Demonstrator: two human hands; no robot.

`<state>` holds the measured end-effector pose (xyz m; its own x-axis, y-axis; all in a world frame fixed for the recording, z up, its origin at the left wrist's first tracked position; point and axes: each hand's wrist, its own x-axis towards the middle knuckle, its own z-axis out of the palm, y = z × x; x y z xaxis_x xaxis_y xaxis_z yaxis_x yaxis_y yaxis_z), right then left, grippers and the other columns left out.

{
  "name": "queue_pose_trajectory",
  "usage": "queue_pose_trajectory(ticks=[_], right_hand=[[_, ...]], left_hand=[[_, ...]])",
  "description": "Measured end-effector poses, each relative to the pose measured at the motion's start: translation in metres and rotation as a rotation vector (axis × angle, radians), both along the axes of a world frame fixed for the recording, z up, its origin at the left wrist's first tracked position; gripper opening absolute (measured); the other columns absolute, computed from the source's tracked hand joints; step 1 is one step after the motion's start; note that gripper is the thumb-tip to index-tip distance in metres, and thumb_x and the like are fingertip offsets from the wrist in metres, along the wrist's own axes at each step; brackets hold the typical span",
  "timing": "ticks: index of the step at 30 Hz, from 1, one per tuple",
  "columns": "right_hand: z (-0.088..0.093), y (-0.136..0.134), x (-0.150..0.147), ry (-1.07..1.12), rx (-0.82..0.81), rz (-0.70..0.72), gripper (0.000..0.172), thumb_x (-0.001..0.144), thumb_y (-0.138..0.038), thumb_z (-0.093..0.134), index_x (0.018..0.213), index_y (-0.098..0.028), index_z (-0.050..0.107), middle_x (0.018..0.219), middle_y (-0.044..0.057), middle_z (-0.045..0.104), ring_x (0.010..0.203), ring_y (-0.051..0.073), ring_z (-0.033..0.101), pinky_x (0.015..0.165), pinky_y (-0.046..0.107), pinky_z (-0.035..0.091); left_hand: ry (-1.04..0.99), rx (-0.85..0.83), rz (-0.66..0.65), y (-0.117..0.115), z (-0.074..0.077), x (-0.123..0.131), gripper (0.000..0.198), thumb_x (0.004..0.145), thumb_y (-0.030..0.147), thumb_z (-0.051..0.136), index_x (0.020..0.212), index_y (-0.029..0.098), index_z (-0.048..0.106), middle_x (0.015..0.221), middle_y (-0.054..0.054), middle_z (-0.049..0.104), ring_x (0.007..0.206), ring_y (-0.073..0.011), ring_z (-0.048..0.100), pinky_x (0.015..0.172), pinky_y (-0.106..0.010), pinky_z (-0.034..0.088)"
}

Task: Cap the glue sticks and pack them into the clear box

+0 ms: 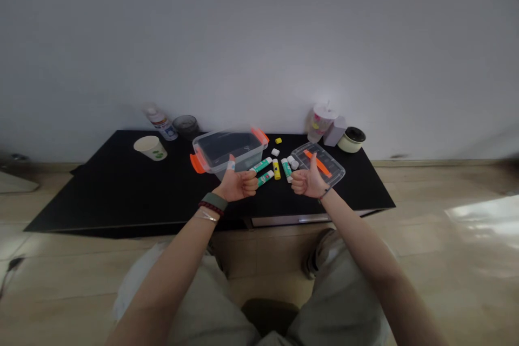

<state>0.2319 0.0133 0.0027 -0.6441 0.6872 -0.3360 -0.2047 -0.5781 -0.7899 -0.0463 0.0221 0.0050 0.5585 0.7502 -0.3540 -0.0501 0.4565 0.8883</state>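
My left hand (238, 183) is held over the front of a clear plastic box (211, 165) with orange latches, its fingers curled into a fist and its thumb pointing up. The same thumbs-up shape is made by my right hand (307, 179), in front of the clear lid (338, 173) with its orange handle (318, 163). Neither fist shows anything inside it. Between the hands lie a yellow glue stick (276, 169) and several green-and-white glue sticks (286, 170). Loose caps are near them: a yellow cap (278, 140), a white cap (275, 152) and more white ones (292, 162) beside the lid.
On the black table (121, 189), a paper cup (151, 148), a white bottle (162, 123) and a dark glass (186, 127) stand at left. A patterned cup with a straw (320, 123), a pale box (334, 131) and a cream pot (352, 140) stand back right, near the wall.
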Motion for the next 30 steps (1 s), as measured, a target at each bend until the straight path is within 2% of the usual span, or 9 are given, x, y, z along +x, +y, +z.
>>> queue_pose_trajectory(ticks=[4,7,10,12,17,20,24,27,30], right_hand=[[-0.004,0.006,0.0,-0.255,0.135,-0.051,0.068,0.085,-0.087,0.016,0.06,-0.024,0.024,0.049,-0.008,0.02,0.043,0.009,0.016,0.041,0.021,0.019],[-0.011,0.012,0.002,-0.834,0.412,-0.173,0.056,0.091,-0.071,0.042,0.065,-0.022,0.04,0.055,-0.004,0.04,0.048,0.01,0.037,0.048,0.022,0.029],[-0.018,0.016,0.002,-1.438,0.652,-0.149,0.034,0.09,-0.051,0.058,0.078,-0.019,0.058,0.08,0.005,0.065,0.077,0.019,0.062,0.066,0.026,0.042],[-0.021,0.019,-0.001,-1.626,0.687,-0.05,0.035,0.093,-0.052,0.054,0.089,-0.019,0.065,0.097,0.011,0.071,0.094,0.026,0.067,0.076,0.031,0.046],[-0.026,0.028,-0.016,-1.7,0.657,0.122,0.058,0.096,-0.065,0.038,0.109,-0.017,0.068,0.113,0.018,0.07,0.108,0.031,0.067,0.087,0.037,0.049],[-0.033,0.034,-0.021,-1.708,0.633,0.16,0.056,0.096,-0.062,0.041,0.115,-0.015,0.066,0.117,0.02,0.069,0.109,0.032,0.067,0.088,0.038,0.049],[-0.04,0.041,-0.018,-1.658,0.612,0.128,0.048,0.095,-0.055,0.048,0.103,-0.013,0.069,0.112,0.021,0.07,0.106,0.033,0.067,0.086,0.038,0.049],[-0.037,0.045,-0.012,-1.518,0.619,0.052,0.042,0.095,-0.052,0.051,0.083,-0.015,0.067,0.093,0.017,0.072,0.093,0.026,0.068,0.077,0.031,0.049],[-0.028,0.039,-0.017,-1.154,0.562,0.0,0.048,0.097,-0.054,0.046,0.071,-0.017,0.059,0.069,0.007,0.066,0.06,0.013,0.059,0.056,0.022,0.043]], left_hand=[[0.005,0.031,-0.046,0.002,0.004,0.004,0.067,0.085,0.083,0.009,0.059,0.024,0.025,0.053,0.003,0.022,0.049,-0.0124,0.022,0.043,-0.03,0.025],[0.219,0.149,-0.085,0.003,0.003,0.008,0.058,0.089,0.074,0.034,0.062,0.023,0.035,0.055,0.004,0.031,0.049,-0.01,0.025,0.045,-0.027,0.024],[0.42,0.267,-0.124,0.004,0.0,0.008,0.046,0.081,0.06,0.061,0.064,0.02,0.047,0.057,0.003,0.043,0.052,-0.0095,0.034,0.05,-0.025,0.029],[0.475,0.3,-0.143,0.004,-0.003,0.006,0.041,0.078,0.057,0.065,0.066,0.02,0.052,0.059,0.002,0.049,0.056,-0.0112,0.042,0.054,-0.026,0.033],[0.458,0.282,-0.045,0.002,-0.008,0.007,0.037,0.079,0.055,0.06,0.074,0.019,0.051,0.064,0.003,0.051,0.059,-0.0119,0.047,0.056,-0.025,0.034],[0.434,0.254,-0.048,0.002,-0.014,0.012,0.034,0.08,0.051,0.061,0.076,0.019,0.05,0.068,0.002,0.054,0.061,-0.0117,0.05,0.058,-0.025,0.036],[0.435,0.22,-0.063,0.002,-0.025,0.019,0.032,0.081,0.05,0.061,0.079,0.019,0.053,0.068,0.002,0.056,0.061,-0.0118,0.052,0.058,-0.025,0.037],[0.445,0.199,-0.047,0.003,-0.032,0.021,0.037,0.081,0.055,0.061,0.086,0.018,0.059,0.077,-0.001,0.061,0.067,-0.0128,0.057,0.059,-0.025,0.04],[0.391,0.157,0.013,0.001,-0.034,0.023,0.05,0.081,0.063,0.061,0.1,0.017,0.064,0.097,-0.006,0.068,0.081,-0.0165,0.063,0.065,-0.026,0.044]])
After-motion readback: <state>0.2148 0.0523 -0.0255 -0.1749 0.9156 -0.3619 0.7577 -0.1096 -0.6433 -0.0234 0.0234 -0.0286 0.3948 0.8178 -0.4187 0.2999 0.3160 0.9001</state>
